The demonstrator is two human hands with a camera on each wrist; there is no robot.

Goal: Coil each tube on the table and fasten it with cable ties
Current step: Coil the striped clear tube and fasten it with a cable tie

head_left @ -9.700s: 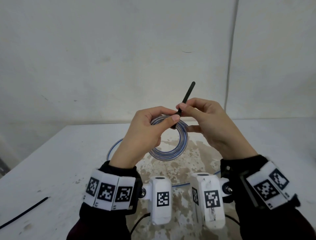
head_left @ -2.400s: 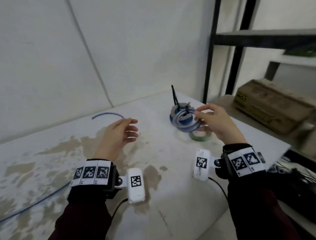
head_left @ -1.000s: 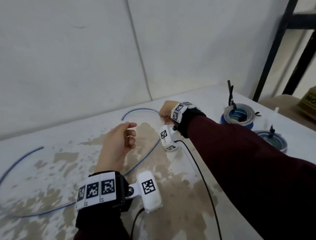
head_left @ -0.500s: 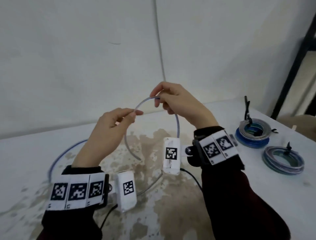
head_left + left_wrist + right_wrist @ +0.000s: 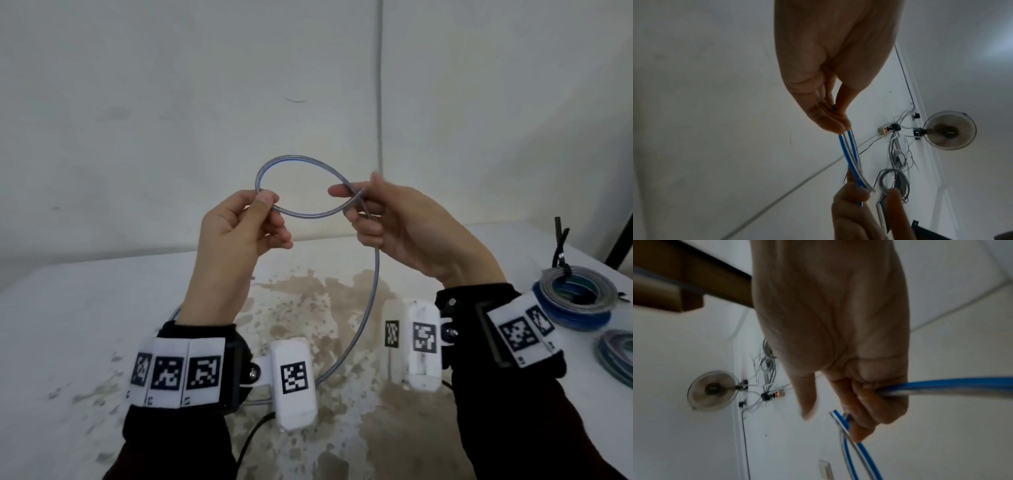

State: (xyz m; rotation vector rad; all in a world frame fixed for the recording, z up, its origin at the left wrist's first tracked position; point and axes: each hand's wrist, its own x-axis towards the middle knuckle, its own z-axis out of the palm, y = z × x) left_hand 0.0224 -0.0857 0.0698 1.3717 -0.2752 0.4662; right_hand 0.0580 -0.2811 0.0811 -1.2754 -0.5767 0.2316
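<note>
Above the table (image 5: pixel 85 308), the left hand (image 5: pixel 236 233) and right hand (image 5: pixel 407 229) each pinched the tube (image 5: pixel 298 161), holding one raised loop.

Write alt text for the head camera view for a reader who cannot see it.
Two hands held above a stained white table shape a clear, blue-striped tube into one loop: the left hand pinches its left side, the right hand grips the crossing. The tube's tail hangs to the table; tied coils sit at right.
</note>
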